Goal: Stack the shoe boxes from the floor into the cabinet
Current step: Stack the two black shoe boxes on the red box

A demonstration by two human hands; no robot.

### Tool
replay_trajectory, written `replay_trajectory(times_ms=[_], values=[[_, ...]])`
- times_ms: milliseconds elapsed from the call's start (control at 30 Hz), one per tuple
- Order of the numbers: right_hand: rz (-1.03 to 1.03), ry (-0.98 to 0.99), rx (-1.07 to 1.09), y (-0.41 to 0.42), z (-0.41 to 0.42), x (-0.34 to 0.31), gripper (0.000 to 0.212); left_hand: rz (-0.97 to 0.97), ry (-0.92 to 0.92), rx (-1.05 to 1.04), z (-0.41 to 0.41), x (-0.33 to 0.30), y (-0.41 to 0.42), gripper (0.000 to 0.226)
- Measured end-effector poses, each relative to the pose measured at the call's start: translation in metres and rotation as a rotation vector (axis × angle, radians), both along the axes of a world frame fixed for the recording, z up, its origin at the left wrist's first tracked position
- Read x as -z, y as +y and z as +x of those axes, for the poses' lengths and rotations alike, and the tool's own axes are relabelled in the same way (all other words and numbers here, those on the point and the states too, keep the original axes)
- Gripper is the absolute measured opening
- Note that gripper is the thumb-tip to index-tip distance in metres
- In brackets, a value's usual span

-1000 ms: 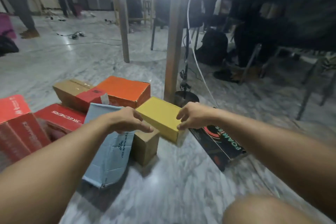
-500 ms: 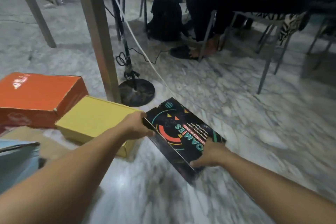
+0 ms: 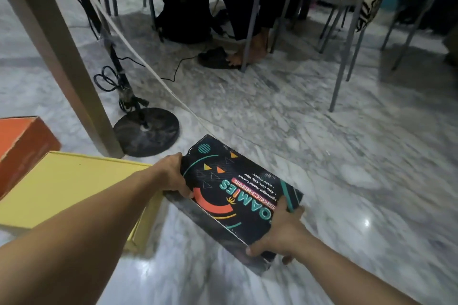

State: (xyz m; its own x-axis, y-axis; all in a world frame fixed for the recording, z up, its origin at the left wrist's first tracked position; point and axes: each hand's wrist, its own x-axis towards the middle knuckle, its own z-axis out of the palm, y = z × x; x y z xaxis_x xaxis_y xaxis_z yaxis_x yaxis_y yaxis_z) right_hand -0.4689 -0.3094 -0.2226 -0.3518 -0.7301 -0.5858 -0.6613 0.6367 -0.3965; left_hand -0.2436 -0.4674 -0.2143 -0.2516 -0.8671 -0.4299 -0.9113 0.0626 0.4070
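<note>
Black Skechers Foamies shoe box (image 3: 238, 195) sat gripped at both ends, my left hand (image 3: 173, 176) at nine o'clock, right hand (image 3: 280, 233) at five, fingers clamped on it.

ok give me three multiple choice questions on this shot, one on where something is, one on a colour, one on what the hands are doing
1. Where is the yellow box?
A. left of the black box
B. on top of the black box
C. under the chair

2. What colour is the box at the far left edge?
A. green
B. orange
C. white

3. What are the hands doing?
A. both hang free
B. only one touches a box
C. the left hand and the right hand both grip the black box

Answers: 1 A, it lies beside the left hand; 2 B, its top and side are orange; 3 C, one hand grips each end.
</note>
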Motion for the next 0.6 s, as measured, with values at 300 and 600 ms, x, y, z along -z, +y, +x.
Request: replay_trajectory(times_ms=[300,600], values=[[-0.107,-0.068,0.068,0.012,-0.016,0.007,0.115,-0.032,0.010,0.098,-0.011,0.006,0.003,0.089],[-0.187,-0.197,0.146,0.034,-0.028,-0.030,0.092,-0.045,0.198,0.041,-0.006,-0.017,0.016,0.116]])
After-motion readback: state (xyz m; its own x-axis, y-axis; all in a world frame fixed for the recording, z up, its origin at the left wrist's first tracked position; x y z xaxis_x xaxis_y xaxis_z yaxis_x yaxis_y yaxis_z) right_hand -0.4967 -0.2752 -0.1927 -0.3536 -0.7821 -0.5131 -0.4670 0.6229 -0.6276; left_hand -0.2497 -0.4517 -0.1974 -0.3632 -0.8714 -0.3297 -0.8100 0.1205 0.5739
